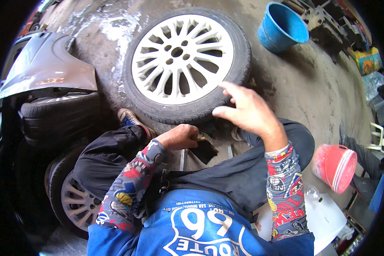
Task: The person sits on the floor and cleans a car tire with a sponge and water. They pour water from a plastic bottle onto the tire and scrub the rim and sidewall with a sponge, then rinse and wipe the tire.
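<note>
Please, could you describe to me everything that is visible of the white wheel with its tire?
The wheel lies face up at the upper middle of the picture. It looks like metal with a white finish: many spokes run from the hub to the rim, with one larger central hole and four smaller holes around it. A dark, rubber-looking tire surrounds it, tread visible on the right. The blurred right hand is over its near right edge; contact is unclear. What supports it is hidden.
</note>
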`<state>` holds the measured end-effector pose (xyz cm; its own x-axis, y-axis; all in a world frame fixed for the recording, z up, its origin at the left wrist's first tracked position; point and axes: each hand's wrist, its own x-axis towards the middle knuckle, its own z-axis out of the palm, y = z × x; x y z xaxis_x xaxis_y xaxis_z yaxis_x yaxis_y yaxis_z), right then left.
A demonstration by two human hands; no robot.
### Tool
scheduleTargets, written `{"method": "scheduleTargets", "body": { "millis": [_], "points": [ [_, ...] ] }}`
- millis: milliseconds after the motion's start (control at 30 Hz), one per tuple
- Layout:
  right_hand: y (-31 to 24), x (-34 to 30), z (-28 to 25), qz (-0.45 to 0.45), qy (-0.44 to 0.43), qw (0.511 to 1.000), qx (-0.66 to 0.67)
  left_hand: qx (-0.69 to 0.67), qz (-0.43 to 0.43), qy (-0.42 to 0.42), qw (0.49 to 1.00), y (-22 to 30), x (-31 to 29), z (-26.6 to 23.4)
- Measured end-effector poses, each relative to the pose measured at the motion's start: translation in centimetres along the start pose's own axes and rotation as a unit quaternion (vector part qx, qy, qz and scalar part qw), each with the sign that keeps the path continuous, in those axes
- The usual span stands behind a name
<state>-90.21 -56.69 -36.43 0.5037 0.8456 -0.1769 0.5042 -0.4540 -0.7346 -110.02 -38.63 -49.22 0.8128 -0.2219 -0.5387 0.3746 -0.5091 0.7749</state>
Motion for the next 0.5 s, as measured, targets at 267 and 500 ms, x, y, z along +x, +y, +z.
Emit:
{"method": "scheduleTargets", "body": {
  "millis": [267,500],
  "points": [
    [-3.1,1.2,4.5,-0.033,-0.187,0.969,0.161,-0.076,0.077,0.275,0.955,8.1,-8.5,-7.0],
    [-1.1,4.1,6.9,-0.046,0.087,0.959,0.267,-0.321,-0.001,0.309,0.895,6.4,-5.0,-8.3]
  ]
}}
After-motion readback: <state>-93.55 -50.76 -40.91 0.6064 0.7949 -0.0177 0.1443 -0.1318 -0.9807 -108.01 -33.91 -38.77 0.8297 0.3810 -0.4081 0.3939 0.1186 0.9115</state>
